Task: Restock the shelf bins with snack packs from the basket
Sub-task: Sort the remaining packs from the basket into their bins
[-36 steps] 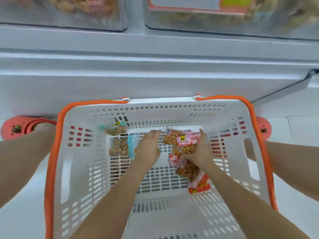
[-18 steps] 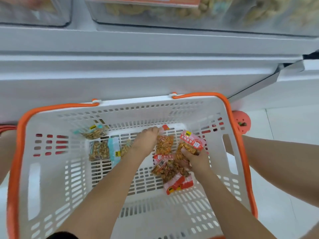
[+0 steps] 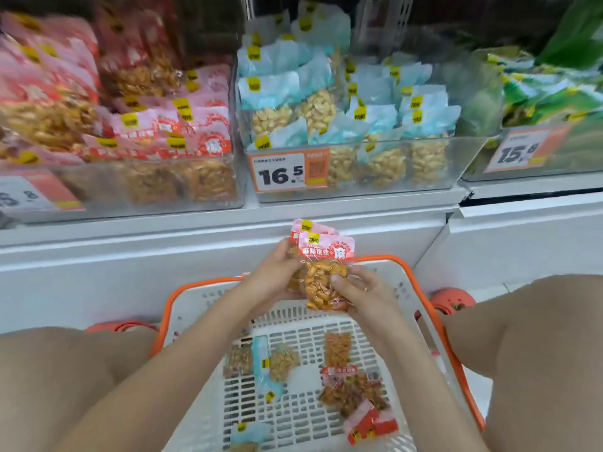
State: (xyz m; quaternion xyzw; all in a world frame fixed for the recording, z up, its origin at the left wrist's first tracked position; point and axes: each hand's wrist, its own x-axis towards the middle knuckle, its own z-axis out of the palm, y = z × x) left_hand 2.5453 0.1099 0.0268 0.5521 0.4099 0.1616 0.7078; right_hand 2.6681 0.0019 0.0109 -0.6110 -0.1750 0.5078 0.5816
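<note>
Both hands, left hand [image 3: 272, 278] and right hand [image 3: 362, 288], have risen above the basket [image 3: 195, 308], jointly grasping pink-topped peanut packs [image 3: 321, 272].

The orange-and-white price tag [image 3: 283, 172] on the front of the middle clear bin [image 3: 391, 164], which holds blue-topped peanut packs, reads "16.5"; a QR code sits beside the number, and the small print above it is too small to read. The tag [image 3: 522, 151] on the right-hand bin [image 3: 483, 172] reads "15.8". The blurred tag [image 3: 29, 195] on the left bin [image 3: 163, 190] shows only an "8" clearly. The red-and-pink snack pack [image 3: 323, 269] held up over the basket carries Chinese characters on its red band, not legible here. The small yellow stickers on the packs cannot be read.
</note>
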